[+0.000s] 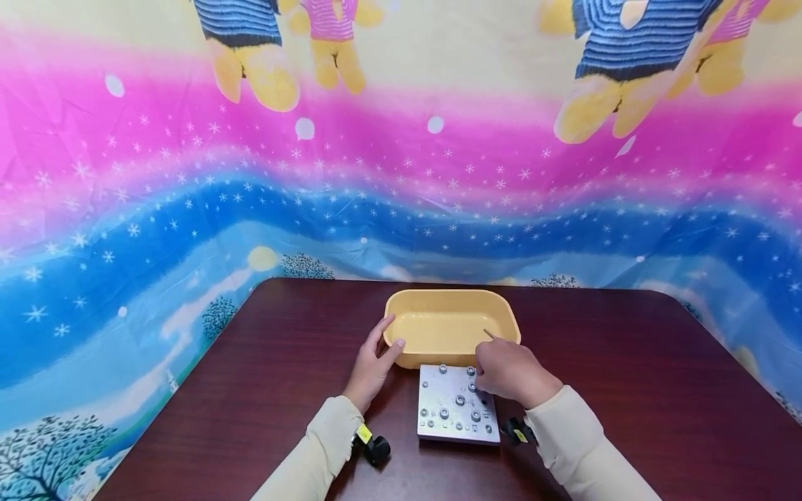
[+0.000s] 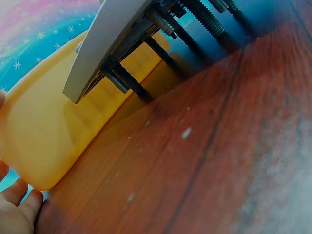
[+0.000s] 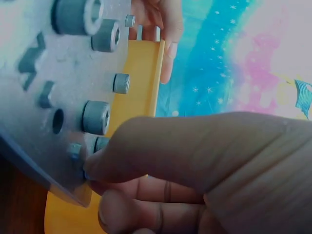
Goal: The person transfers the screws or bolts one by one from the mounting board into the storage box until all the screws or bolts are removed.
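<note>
A square silver metal plate (image 1: 447, 393), studded with round socket-head bolts (image 1: 460, 401), sits on a dark reddish-brown wooden worktop (image 1: 282, 362), just in front of a yellow oval plastic tub (image 1: 438, 334). The hands are apart: the left hand (image 1: 370, 365) rests spread fingers against the tub's left end; the right hand (image 1: 510, 372), at the plate's far right corner, curls around a slim brownish rod (image 1: 489, 334).
</note>
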The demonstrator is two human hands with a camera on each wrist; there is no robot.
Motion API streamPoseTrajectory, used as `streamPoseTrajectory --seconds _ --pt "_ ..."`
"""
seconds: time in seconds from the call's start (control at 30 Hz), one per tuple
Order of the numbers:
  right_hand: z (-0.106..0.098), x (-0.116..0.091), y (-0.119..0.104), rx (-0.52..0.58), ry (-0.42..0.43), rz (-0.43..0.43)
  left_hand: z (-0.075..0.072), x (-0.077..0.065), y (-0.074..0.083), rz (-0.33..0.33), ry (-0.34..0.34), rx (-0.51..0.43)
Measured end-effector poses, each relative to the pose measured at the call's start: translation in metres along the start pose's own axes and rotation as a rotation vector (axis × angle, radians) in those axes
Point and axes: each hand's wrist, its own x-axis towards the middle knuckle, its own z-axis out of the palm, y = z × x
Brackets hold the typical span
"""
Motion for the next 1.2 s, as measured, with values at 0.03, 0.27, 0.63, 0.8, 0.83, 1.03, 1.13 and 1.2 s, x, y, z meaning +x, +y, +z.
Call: streamPoseTrajectory --seconds 0.03,0.27,0.63,0.8,0.83,1.03,1.13,1.2 --pt "0.001 0.000 0.000 0.002 -0.003 0.000 0.000 0.000 -0.001 0.000 0.001 0.002" --pt "0.003 0.000 0.002 0.017 -0.011 -0.006 0.001 -0.001 -0.003 0.000 0.002 -0.004" --pt "-0.004 0.000 0.004 0.068 0.010 -0.026 0.001 -0.001 0.000 0.014 0.009 -0.013" --pt "-0.007 0.001 0.005 0.095 0.022 -0.036 0.001 -0.001 0.001 0.012 0.015 -0.005" --pt "-0.007 0.001 0.005 0.103 0.024 -0.039 0.001 -0.001 0.002 0.010 0.015 -0.004" --pt "-0.010 0.002 0.005 0.142 0.060 -0.066 0.000 -0.002 0.004 -0.001 0.008 0.000" --pt "-0.011 0.002 0.007 0.147 0.098 -0.091 0.000 -0.001 0.004 -0.001 0.010 0.004" --pt "-0.012 0.002 0.008 0.156 0.123 -0.101 0.000 -0.001 0.004 -0.002 0.013 0.008"
